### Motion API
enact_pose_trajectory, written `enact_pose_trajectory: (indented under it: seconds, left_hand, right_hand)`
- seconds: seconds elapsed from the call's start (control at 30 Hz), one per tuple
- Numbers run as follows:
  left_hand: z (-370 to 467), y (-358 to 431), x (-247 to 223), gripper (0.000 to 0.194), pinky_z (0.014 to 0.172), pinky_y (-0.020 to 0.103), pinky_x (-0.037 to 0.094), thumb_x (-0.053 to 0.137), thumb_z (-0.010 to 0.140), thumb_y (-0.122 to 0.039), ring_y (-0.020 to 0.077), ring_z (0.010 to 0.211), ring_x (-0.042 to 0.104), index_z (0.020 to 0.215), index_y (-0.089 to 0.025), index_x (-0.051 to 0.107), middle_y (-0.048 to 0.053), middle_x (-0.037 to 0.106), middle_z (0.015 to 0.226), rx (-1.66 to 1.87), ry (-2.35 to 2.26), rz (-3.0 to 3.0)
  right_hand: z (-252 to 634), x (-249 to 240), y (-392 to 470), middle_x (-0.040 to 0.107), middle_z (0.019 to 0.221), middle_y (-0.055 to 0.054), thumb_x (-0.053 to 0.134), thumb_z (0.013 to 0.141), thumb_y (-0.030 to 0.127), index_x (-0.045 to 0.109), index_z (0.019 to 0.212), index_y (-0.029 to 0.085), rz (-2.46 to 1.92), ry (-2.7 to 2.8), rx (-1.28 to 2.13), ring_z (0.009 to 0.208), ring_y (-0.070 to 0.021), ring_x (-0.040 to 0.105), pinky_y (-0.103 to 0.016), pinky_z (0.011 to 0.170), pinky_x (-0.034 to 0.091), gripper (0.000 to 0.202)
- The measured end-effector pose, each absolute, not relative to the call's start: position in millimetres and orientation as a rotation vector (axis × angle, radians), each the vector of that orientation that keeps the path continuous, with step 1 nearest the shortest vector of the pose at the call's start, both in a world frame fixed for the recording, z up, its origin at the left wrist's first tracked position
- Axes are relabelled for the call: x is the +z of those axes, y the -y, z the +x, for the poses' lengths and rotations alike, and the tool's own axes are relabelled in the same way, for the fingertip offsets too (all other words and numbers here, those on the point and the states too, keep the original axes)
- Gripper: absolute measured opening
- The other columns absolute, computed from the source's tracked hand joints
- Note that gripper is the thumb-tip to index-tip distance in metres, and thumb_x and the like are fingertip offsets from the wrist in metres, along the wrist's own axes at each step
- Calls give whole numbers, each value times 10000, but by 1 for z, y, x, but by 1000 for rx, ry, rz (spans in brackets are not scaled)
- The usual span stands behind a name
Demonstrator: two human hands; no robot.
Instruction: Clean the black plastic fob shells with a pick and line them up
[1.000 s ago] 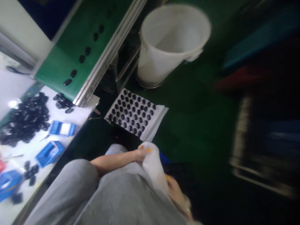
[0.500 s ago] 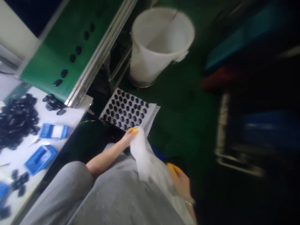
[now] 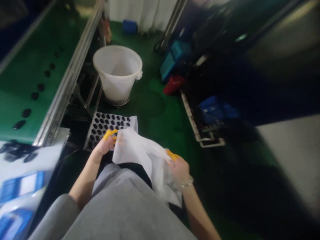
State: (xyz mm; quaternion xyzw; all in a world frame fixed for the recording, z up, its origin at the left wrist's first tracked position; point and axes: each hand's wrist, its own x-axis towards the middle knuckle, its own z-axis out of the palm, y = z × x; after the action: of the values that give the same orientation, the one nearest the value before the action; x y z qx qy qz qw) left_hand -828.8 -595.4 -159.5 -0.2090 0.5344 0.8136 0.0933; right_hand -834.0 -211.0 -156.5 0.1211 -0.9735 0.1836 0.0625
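Note:
A thin white sheet [image 3: 140, 146] hangs between my two hands, over my lap. My left hand [image 3: 108, 141], with yellow covers on its fingertips, grips the sheet's left edge. My right hand [image 3: 178, 166], also with yellow fingertips, is closed on the bunched right side of the sheet. Just beyond my left hand lies a white layer with rows of black oval pieces [image 3: 106, 124], its near right part hidden by the sheet.
A large white bucket [image 3: 118, 85] stands on the green floor. At left a green conveyor [image 3: 15, 90] carries black pieces beside a white table [image 3: 50, 160] with blue trays [image 3: 21, 186]. A blurred rack [image 3: 191, 116] and red container [image 3: 173, 85] are at right.
The view has swung to the right. My right hand has risen and moved forward, and the white sheet is now spread wider between both hands.

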Motion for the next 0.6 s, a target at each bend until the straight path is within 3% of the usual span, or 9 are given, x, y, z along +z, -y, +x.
enact_pose_trajectory:
  seconds: [0.1,0.17,0.23,0.3,0.37,0.43,0.5,0.6]
  left_hand:
    - [-834,594,-155,933,540,281,517,768,611,-187,174,620,647,1420,-220,304,-2,670,747,2195,-1638,-532]
    - [-841,596,-156,844,482,204,456,720,601,-127,118,533,586,1372,-196,383,-37,622,671,2150,-1723,-524]
    - [-848,598,-155,602,480,183,443,695,635,-172,91,516,553,1213,-132,535,-33,579,631,2174,-1769,-534]
    - [-851,596,-153,524,529,219,496,681,705,-297,112,569,589,1180,-118,553,-1,591,676,2178,-1756,-522]
    - [-849,581,-150,677,575,308,548,603,786,-487,173,661,647,1357,-183,401,55,637,826,2181,-1664,-507]
    - [-843,555,-148,838,588,370,564,516,818,-609,216,740,671,1480,-297,108,102,637,1000,2170,-1568,-523]
    - [-837,523,-148,998,617,359,568,605,786,-570,205,804,662,1475,-359,-85,115,600,1122,2181,-1569,-536]
    - [-837,488,-145,1140,653,286,554,748,705,-392,159,857,625,1465,-392,-101,104,527,1241,2334,-1701,-523]
  right_hand:
    - [-831,-160,205,609,615,-67,413,756,312,643,665,175,409,2842,643,554,-163,534,-271,546,431,282]
    - [-834,-161,195,560,538,-33,422,760,334,600,617,187,345,2810,698,487,-142,484,-256,492,401,272]
    - [-837,-160,181,486,461,-6,428,765,371,536,548,201,263,2776,695,434,-129,426,-250,447,365,296]
    - [-838,-159,170,434,428,5,427,765,395,479,498,213,209,2742,671,416,-125,391,-250,430,344,328]
    - [-836,-158,166,431,435,-1,438,758,405,463,476,215,195,2719,654,436,-130,402,-254,447,357,341]
    - [-833,-160,171,497,501,-30,448,760,392,533,515,197,244,2684,613,504,-151,463,-266,498,403,325]
    - [-828,-162,179,574,615,-70,427,780,348,636,627,170,345,2617,540,593,-177,521,-284,552,442,314]
    - [-824,-163,188,596,683,-97,399,802,264,660,636,162,504,2476,373,622,-176,528,-276,551,445,325]
